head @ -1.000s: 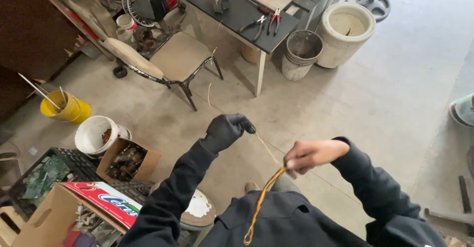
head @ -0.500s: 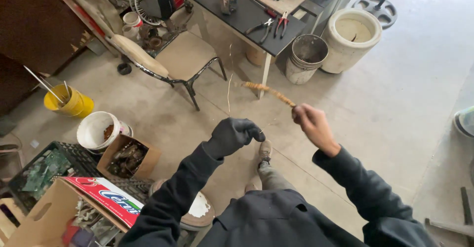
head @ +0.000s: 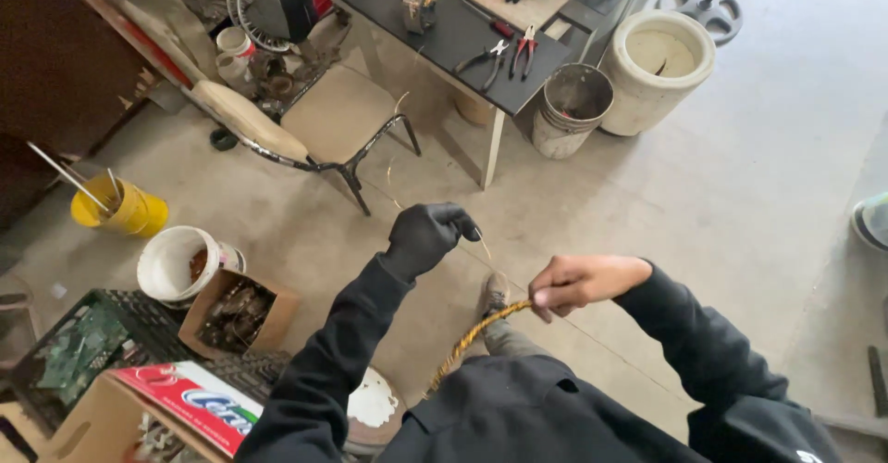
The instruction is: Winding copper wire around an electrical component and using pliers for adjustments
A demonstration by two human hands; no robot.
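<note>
While right hand (head: 578, 283) grips cable (head: 472, 341), chair (head: 319, 116) stands ahead.

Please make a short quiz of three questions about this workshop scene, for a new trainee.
1. True or false: the left hand wears a black glove, and the right hand is bare.
2. What does the right hand grip? A) pliers B) a twisted yellow-brown cable C) a bucket
3. Fill in: the thin wire is pinched by the ____ hand.

Key:
1. True.
2. B. The pliers lie on the black table, apart from both hands.
3. Left.
</note>
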